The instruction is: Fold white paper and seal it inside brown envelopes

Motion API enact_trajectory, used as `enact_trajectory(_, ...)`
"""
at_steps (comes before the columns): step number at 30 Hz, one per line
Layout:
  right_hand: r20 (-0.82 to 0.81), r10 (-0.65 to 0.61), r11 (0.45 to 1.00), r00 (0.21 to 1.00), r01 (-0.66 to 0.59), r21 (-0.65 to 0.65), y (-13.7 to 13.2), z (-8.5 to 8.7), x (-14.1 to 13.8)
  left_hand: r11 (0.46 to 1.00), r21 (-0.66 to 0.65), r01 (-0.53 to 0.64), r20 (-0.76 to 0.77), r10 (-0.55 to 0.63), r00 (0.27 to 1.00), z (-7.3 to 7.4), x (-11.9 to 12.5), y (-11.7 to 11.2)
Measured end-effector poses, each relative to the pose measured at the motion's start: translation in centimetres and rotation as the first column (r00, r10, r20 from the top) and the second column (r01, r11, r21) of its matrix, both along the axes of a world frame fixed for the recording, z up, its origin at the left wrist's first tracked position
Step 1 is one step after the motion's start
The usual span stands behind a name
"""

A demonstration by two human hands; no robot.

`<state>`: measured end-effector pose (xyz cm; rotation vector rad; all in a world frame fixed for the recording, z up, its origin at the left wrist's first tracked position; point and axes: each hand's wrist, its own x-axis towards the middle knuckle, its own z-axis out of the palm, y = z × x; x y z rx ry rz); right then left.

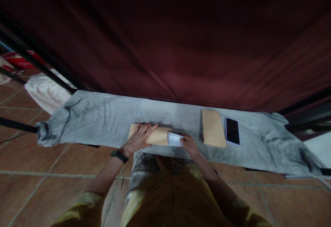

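Note:
My left hand (139, 139) lies across a brown paper envelope (159, 136), fingers over its top and thumb by the near edge, gripping it against the grey cloth. A folded white paper (174, 139) sticks out of the envelope's right end. My right hand (190, 144) pinches the paper's outer end between thumb and fingers. How far the paper reaches inside is hidden. Just right of that hand lies a second brown envelope or stack of envelopes (213, 128), apart from it.
A phone (232, 131) lies face up beside the brown stack. Grey cloth (103, 116) covers the narrow bench, with a dark red curtain (165, 47) behind it. Black bars (38, 61) and striped cloth (49, 89) stand at left. Tiled floor (64, 182) shows below.

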<state>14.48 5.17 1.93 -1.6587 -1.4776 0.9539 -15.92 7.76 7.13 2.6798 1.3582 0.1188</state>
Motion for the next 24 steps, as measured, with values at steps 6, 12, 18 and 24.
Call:
enact_trajectory(6, 0.023, -0.063, 0.997, 0.998, 0.062, 0.054, -1.2, 0.2, -1.9, 1.000, 0.014, 0.012, 0.030, -0.013, 0.999, -0.7, 0.7, 0.3)
enact_trajectory(12, 0.081, -0.052, 0.991, 0.995, 0.042, 0.128, -1.4, 0.6, -1.8, 1.000, 0.006, 0.011, 0.030, -0.011, 0.999, -0.8, 0.9, 0.4)
enact_trajectory(18, 0.276, 0.025, 0.985, 0.961, -0.071, 0.156, -1.2, 0.8, -2.4, 1.000, -0.025, 0.006, 0.040, -0.005, 0.999, -0.5, 1.6, 0.4)
enact_trajectory(24, 0.314, 0.019, 0.993, 0.949, -0.054, 0.103, -0.8, 0.4, -3.3, 0.999, -0.031, 0.029, 0.053, -0.028, 0.998, -0.9, 2.5, 0.3)
